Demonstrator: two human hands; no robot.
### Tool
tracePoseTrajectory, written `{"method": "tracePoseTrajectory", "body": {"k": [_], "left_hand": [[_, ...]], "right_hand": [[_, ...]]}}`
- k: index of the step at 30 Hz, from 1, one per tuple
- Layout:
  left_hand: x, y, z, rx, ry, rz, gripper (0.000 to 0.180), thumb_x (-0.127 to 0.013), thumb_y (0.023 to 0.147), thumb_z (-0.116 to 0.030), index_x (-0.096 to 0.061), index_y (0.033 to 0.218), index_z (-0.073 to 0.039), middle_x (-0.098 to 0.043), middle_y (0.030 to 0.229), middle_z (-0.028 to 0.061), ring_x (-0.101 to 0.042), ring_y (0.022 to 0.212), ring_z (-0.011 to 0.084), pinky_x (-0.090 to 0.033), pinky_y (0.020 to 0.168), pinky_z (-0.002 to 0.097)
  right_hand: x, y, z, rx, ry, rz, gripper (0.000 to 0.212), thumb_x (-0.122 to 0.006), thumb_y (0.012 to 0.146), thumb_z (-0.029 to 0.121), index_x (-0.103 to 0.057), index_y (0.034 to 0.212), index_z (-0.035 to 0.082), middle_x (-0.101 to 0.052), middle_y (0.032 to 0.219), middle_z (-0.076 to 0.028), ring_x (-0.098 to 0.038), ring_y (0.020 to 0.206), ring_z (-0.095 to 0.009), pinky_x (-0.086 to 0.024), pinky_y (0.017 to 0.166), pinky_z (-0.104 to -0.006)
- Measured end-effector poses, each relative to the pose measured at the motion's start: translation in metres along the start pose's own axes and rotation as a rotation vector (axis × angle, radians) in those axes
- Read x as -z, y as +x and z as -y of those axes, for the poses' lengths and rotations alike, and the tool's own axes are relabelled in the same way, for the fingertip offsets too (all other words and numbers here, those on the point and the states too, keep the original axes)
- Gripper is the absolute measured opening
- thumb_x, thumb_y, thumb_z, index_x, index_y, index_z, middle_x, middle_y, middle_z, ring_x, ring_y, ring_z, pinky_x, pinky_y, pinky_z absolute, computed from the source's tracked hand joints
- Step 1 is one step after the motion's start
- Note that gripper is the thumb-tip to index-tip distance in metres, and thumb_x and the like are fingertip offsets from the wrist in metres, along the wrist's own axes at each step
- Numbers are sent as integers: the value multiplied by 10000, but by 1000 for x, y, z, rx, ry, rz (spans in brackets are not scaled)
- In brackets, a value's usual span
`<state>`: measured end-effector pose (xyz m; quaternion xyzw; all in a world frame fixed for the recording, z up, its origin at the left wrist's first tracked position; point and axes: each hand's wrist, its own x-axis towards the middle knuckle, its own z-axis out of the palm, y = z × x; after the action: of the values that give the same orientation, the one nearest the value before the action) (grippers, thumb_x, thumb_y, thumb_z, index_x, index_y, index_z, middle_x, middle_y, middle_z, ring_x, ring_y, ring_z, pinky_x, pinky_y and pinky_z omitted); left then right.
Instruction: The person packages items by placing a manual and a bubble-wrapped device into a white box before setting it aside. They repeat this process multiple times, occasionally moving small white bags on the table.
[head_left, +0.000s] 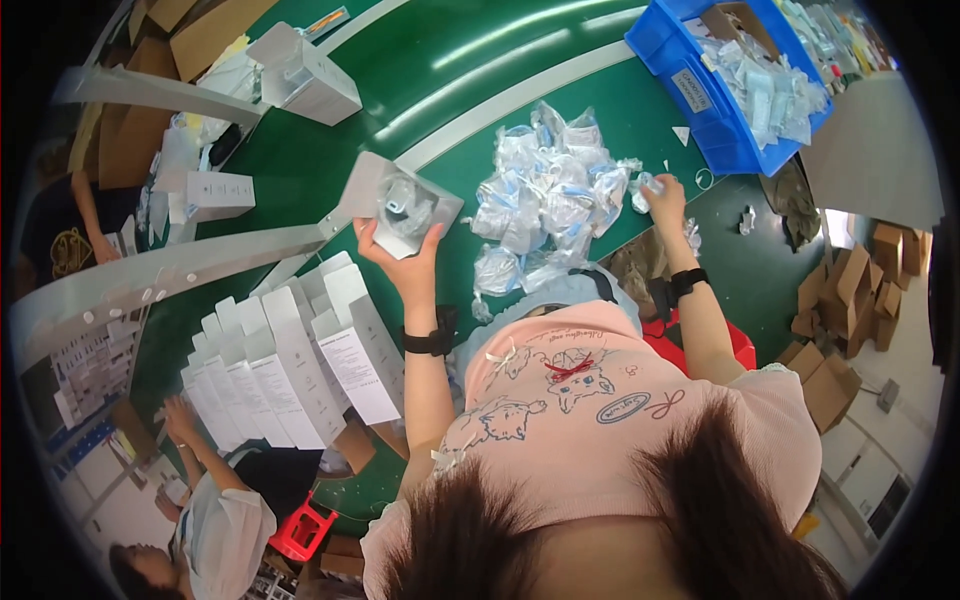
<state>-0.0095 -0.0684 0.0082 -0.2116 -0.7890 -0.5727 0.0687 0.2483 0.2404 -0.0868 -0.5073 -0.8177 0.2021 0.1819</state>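
Note:
My left hand [402,262] is closed around the lower part of an open white carton [362,190]. Inside that carton shows a clear plastic-wrapped item with a pale round part [405,208]. My right hand [667,207] pinches a small clear plastic bag [640,194] at the right side of a heap; what is in the bag is too small to make out. The heap of clear bags [550,190], with white and light-blue contents, lies on the green table [470,125] in front of me.
Rows of open white cartons [265,370] stand at my left. A blue bin [700,110] full of bagged parts sits at the far right. Another open carton [318,90] stands beyond a metal rail [200,265]. A co-worker [215,530] is at the lower left, another at the far left.

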Motion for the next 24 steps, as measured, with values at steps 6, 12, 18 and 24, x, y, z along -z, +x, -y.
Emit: {"method": "tracePoseTrajectory", "body": {"k": [6, 12, 18, 24], "left_hand": [[20, 10, -38, -16, 245, 88, 455, -739, 649, -108, -490, 1019, -16, -360, 1235, 168, -472, 1034, 314, -384, 867, 379], [23, 26, -41, 56, 409, 163, 109, -584, 721, 27, -559, 825, 45, -472, 1067, 178, -530, 838, 330, -428, 704, 348], [22, 33, -31, -15, 426, 98, 87, -526, 708, 88, -511, 785, 50, -487, 977, 186, -521, 826, 342, -426, 705, 343], [29, 38, -26, 56, 268, 87, 93, -540, 707, 83, -466, 742, 40, -515, 891, 161, -530, 802, 329, -423, 724, 352]], "right_hand": [[52, 26, 147, 174, 802, -114, 229, -640, 764, 56, -563, 977, 30, -551, 1003, -60, -519, 946, -146, -416, 789, -248], [26, -5, 284, 752, 1097, 436, 248, -600, 742, -59, -565, 974, 24, -542, 1050, -109, -522, 981, -207, -456, 785, -307], [-22, -30, 321, 1280, 988, 529, 226, -643, 665, -29, -571, 872, 27, -596, 941, -102, -573, 853, -268, -485, 692, -311], [-26, -17, 323, 1571, 801, 304, 227, -615, 613, 5, -569, 834, 32, -607, 905, -72, -567, 807, -266, -488, 666, -319]]}}
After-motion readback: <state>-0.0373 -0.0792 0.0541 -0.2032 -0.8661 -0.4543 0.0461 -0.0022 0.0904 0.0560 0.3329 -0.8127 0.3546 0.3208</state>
